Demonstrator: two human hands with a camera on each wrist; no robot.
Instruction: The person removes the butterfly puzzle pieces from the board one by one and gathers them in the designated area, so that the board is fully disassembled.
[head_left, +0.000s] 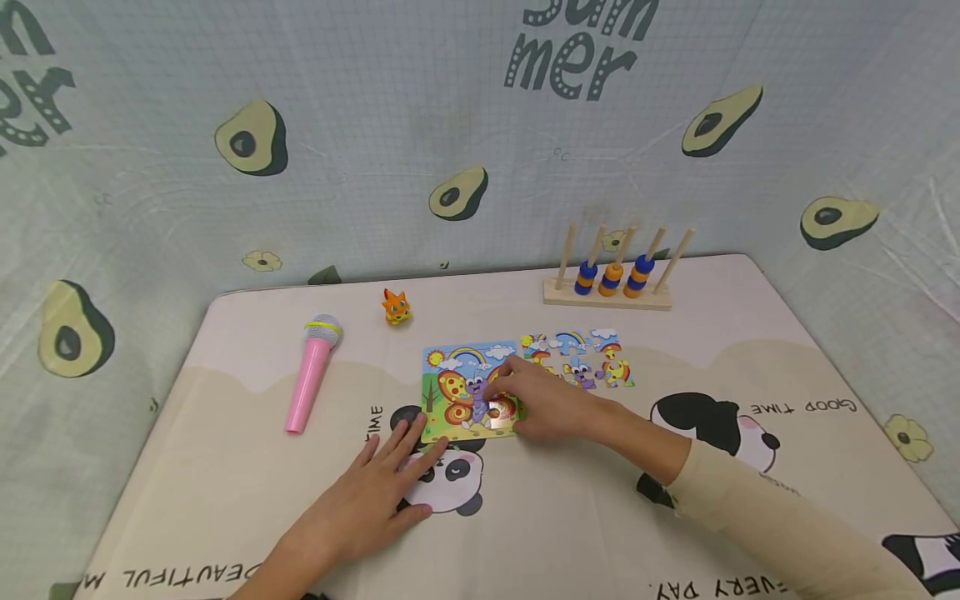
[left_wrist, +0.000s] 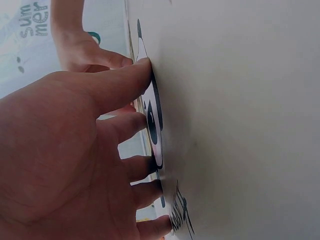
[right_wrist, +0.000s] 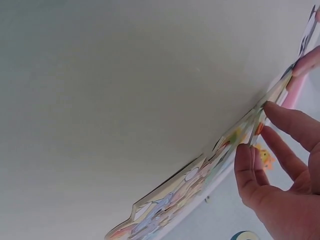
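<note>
A butterfly picture puzzle board [head_left: 437,430] lies mid-table. My right hand [head_left: 553,402] is over its right side, thumb near the right edge and other fingers on the butterfly. Between thumb and fingers, it pinches what looks like a shiny puzzle piece [head_left: 498,413] at the butterfly's lower right wing; the right wrist view shows a thin edge between the fingertips. My left hand [head_left: 378,492] rests flat with spread fingers, fingertips at the board's lower left corner. Several loose puzzle pieces [head_left: 580,373] lie just right of the board, some partly hidden behind my right hand.
On the left lies a pink toy microphone [head_left: 306,385]. A small orange and yellow fox-like figure [head_left: 396,308] stands behind the board. At the back right is a wooden peg stand [head_left: 607,295] with blue and orange beads. A printed cloth [head_left: 570,525] covers the table.
</note>
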